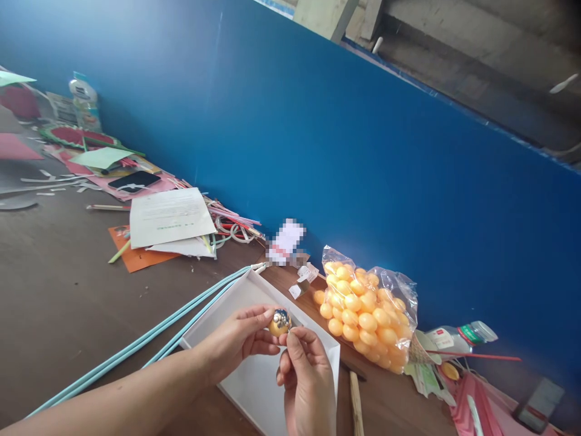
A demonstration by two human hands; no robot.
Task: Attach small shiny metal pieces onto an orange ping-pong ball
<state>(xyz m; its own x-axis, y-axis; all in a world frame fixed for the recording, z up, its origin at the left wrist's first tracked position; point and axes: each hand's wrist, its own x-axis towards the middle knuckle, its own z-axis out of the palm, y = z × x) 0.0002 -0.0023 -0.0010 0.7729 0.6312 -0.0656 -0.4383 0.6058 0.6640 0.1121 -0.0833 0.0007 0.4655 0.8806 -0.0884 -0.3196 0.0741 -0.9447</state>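
Over a white shallow box (313, 333), my left hand (245, 333) pinches a small orange ball (278, 327) between thumb and fingertips. The ball's upper side carries a dark blue patch with silvery beads or dots. Close against its right side is my right hand (306, 369), thumb and forefinger pressed together. A thin pale sliver shows at those fingertips, too small to name. To the right of both hands stands a clear plastic bag (403, 281) full of similar plain orange balls (363, 321).
Pale blue tubes (149, 336) run left of the box. Printed paper (170, 215), a black phone (135, 181) and loose strips lie farther left. A hammer-like wooden handle (356, 402) and a plastic bottle (472, 336) are at right. A blue partition (295, 133) rises behind.
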